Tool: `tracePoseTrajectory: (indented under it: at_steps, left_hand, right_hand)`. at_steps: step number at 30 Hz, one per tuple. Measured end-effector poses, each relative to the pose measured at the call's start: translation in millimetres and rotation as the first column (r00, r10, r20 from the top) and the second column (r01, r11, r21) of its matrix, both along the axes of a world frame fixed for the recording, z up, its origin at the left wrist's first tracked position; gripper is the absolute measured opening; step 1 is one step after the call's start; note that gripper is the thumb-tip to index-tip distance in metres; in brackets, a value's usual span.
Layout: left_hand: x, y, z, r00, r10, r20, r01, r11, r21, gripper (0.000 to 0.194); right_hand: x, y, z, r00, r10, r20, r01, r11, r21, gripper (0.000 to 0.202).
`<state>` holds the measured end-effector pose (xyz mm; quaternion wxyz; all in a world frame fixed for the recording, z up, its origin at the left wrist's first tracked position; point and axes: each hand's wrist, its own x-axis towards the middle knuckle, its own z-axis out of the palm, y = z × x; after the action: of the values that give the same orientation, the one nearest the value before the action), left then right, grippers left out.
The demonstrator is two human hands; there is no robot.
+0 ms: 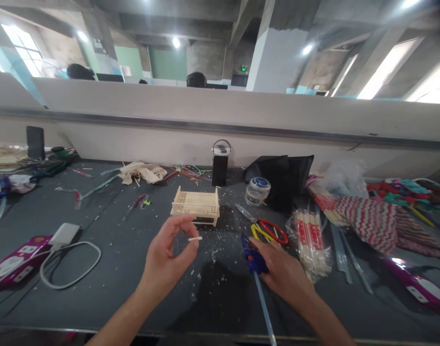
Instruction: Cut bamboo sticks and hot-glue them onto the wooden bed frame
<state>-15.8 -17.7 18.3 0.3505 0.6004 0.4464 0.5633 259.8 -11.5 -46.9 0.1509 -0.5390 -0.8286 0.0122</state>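
Pinched between the thumb and fingertip of my left hand [173, 254] is a short pale wooden stick [195, 238]. Just beyond that hand, a small model made of wooden sticks [195, 204], with a flat slatted top and corner posts, stands on the dark table. My right hand [283, 266] is closed around a blue hot glue gun [254, 257], and a long translucent glue stick [263, 307] runs out of its rear toward me. Its trigger side is partly hidden by my fingers. Red-handled scissors [274, 229] and a yellow-handled tool [259, 233] lie just past my right hand.
A clear jar [258, 191] and a black bag [292, 178] stand behind the scissors. Packed wooden sticks [310, 238], spare glue sticks [353, 262] and knitted cloth [367, 218] lie right. A purple power strip [23, 259] with a white cable lies left. A black phone [220, 170] stands at the back.
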Motion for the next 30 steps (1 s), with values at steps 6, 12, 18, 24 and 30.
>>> tracePoseTrajectory:
  at_steps: [6,12,18,24,30]
  left_hand:
    - [-10.4,-2.8,7.9,0.922,0.153,-0.356,-0.079,0.974,0.214,0.045]
    - [-17.0,-5.9,5.9,0.892,0.171,-0.418,-0.099,0.977,0.189,0.050]
    - [-12.8,-6.4,-2.9,0.865,0.112,-0.490,-0.054,0.990,0.130,0.052]
    - [-12.0,-6.2,-5.7,0.775,0.074,-0.628,0.008,0.992,0.127,0.059]
    - [-18.4,-6.2,-1.9,0.772,0.047,-0.633,0.011,0.996,0.087,0.063]
  right_hand:
    - [7.2,15.1,-4.5,0.998,-0.058,-0.018,0.054,0.985,-0.161,0.061]
    - [13.2,20.3,4.4,0.999,-0.001,-0.034,-0.005,0.984,-0.176,0.061]
    - [-54.6,-11.5,36.1,0.934,0.161,-0.319,-0.097,0.974,0.207,0.027]
    - [-116.9,-21.2,43.9,0.814,0.369,-0.448,-0.232,0.915,0.332,0.023]
    - [-126.8,-13.9,42.8,0.803,0.385,-0.455,-0.258,0.913,0.317,0.018]
